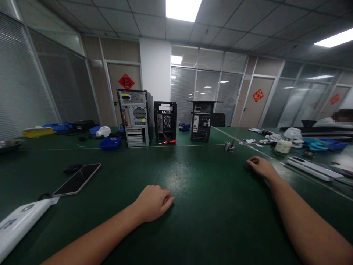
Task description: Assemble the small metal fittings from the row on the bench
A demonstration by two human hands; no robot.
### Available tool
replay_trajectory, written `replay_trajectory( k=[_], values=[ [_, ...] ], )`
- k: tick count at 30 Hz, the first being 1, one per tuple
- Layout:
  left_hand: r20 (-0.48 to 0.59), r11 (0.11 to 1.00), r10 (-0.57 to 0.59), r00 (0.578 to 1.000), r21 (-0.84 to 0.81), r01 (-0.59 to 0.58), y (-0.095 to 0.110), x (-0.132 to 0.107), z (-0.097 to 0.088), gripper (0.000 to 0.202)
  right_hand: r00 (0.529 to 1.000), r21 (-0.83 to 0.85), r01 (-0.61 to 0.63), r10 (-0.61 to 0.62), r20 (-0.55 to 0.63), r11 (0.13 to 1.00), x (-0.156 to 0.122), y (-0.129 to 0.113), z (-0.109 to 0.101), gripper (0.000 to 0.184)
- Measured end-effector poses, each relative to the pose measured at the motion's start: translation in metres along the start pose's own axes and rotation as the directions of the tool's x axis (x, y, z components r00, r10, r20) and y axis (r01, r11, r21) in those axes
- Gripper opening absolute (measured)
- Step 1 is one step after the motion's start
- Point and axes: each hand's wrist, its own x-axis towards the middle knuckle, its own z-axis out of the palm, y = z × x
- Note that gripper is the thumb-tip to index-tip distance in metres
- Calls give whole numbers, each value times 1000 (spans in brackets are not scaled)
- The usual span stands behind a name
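My left hand (154, 203) rests on the green table (193, 228) near the middle. Its fingers are curled in, the thumb lies beside them, and no object shows in it. Farther right, my right hand (261, 167) also lies on the table, loosely closed, with a dark shadow under the fingertips and nothing visible held. Three computer cases stand upright beyond my hands: a tall grey case (136, 117), a small black case (165, 121) and another black case (202, 123) with a panel on top. A red-handled screwdriver (171, 141) lies before the middle one.
At left are a tablet (78, 179), a computer mouse (73, 168), a white device (23, 224) and a blue tray (110, 143). Small metal parts (229, 146) stand ahead of my right hand. A jar (283, 146) and a white bar-shaped device (309, 168) are at right. A person (328, 121) sits far right.
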Motion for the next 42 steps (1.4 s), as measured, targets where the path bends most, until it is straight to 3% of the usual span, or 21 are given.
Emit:
replay_trajectory(
  k=[4,11,17,26,30,34,38,40,42],
  values=[
    [-2,1000,5,1000,19,-5,0,-1,0,42,999,43,26,-27,17,999,0,2,0,55],
    [-5,999,4,1000,52,-3,1,-2,0,42,999,33,12,-13,29,999,6,8,6,51],
    [-4,999,11,1000,46,-10,2,-2,-1,45,999,17,35,-35,16,999,10,14,11,67],
    [-5,998,13,1000,54,-13,2,-1,1,44,998,178,52,-55,14,983,5,10,16,56],
    [13,999,0,1000,48,-1,2,-1,0,44,996,168,78,-84,28,983,2,1,19,58],
    [20,999,-10,1000,33,10,3,-2,-2,45,974,148,224,-217,-61,963,-7,-39,23,53],
    [42,997,-14,999,75,11,3,-2,0,45,919,148,391,-377,-114,909,-31,-110,20,52],
    [29,994,-29,999,104,26,3,0,2,44,863,199,504,-501,-67,841,-51,-151,14,51],
    [14,994,-59,998,91,58,2,1,4,42,771,262,616,-637,-6,743,-75,-191,7,50]
  ],
)
